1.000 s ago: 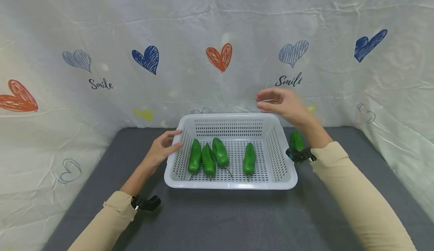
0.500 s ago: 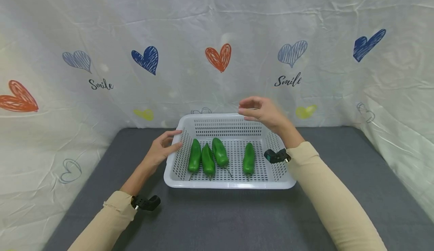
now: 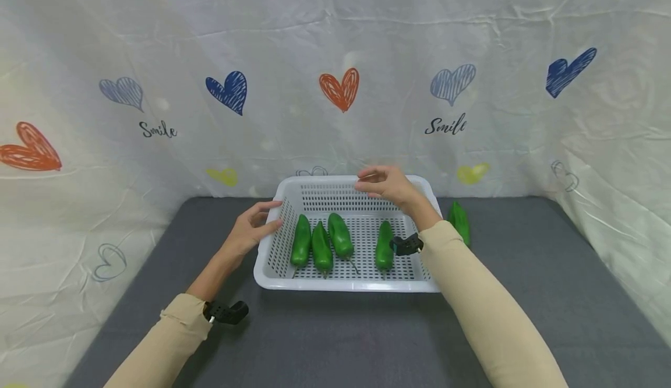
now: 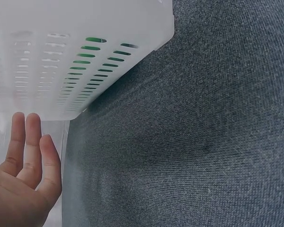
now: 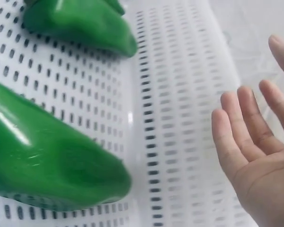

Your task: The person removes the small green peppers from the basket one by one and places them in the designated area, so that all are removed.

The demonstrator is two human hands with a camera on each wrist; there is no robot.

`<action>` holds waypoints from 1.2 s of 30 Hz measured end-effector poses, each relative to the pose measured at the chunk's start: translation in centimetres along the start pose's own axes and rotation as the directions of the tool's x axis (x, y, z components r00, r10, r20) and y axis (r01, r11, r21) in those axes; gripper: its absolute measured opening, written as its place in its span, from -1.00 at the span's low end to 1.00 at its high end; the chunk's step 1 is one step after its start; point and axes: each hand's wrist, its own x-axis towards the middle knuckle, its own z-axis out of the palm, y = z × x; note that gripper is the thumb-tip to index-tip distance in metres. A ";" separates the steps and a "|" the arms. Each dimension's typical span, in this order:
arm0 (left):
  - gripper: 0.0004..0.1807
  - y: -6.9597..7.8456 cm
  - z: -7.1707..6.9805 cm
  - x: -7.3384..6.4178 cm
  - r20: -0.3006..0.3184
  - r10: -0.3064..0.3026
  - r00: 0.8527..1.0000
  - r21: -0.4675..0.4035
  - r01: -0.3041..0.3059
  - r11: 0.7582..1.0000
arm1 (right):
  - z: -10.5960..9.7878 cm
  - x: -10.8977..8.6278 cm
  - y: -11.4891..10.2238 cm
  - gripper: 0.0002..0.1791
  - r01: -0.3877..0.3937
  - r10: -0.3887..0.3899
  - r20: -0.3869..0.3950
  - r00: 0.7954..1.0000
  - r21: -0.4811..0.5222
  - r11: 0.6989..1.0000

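Observation:
In the head view, my left hand (image 3: 247, 233) rests at the left rim of a white perforated plastic basket (image 3: 356, 286), thumb and index fingertips on the rim. The left wrist view shows three fairly straight fingers (image 4: 33, 146) beside the basket's outer wall. Above the back right part of the basket hovers my right hand (image 3: 387, 186), fingers loosely bent and holding nothing. Three green peppers lie close together inside: the left one (image 3: 301, 241), the middle one (image 3: 322, 248) and the right one (image 3: 341, 235). Another green pepper (image 3: 385, 245) lies apart, near my right wrist.
One more green pepper (image 3: 459, 222) lies on the dark grey tabletop (image 3: 325, 341) right of the basket, partly behind the right sleeve (image 3: 472, 283). Close behind the basket hangs a white sheet (image 3: 283, 44) printed with hearts. Both wrists wear black camera straps.
My right hand has moved left and lower, from beyond the basket's back right corner to over its back part. The left hand, basket and peppers have stayed put.

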 end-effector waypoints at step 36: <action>-0.39 0.1 0.0 0.0 0.007 0.014 1.000 -0.016 -0.014 1.000 | 1.3 0.7 4.3 -0.42 -0.095 0.103 0.162 0.981 -0.055 0.994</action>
